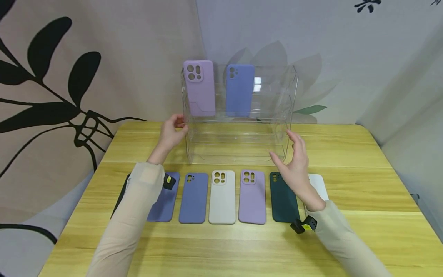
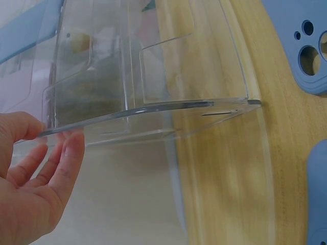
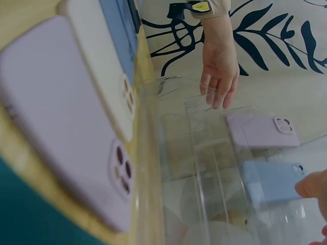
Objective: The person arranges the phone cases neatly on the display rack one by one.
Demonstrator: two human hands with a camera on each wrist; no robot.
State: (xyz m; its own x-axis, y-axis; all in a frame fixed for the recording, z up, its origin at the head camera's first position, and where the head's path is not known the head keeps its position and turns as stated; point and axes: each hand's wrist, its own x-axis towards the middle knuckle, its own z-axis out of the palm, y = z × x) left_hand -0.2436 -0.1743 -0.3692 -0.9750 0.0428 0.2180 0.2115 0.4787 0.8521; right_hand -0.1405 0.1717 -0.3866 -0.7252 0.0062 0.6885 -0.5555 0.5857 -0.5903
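Note:
A clear plastic tiered display rack (image 1: 238,157) stands at the back of the table. My left hand (image 1: 169,134) is at its left side; in the left wrist view, thumb and fingers pinch the side panel's edge (image 2: 148,108). My right hand (image 1: 297,169) is by the rack's right side, thumb and fingers spread and holding nothing; whether a fingertip touches the panel I cannot tell. On the top tier lean a lilac phone case (image 1: 204,92) and a blue phone case (image 1: 239,92).
In front of the rack lies a row of phone cases, among them a blue one (image 1: 194,198), a white one (image 1: 222,198), a purple one (image 1: 252,198) and a dark green one (image 1: 282,200). My forearms partly cover the cases at both ends. A patterned wall (image 1: 155,57) rises behind.

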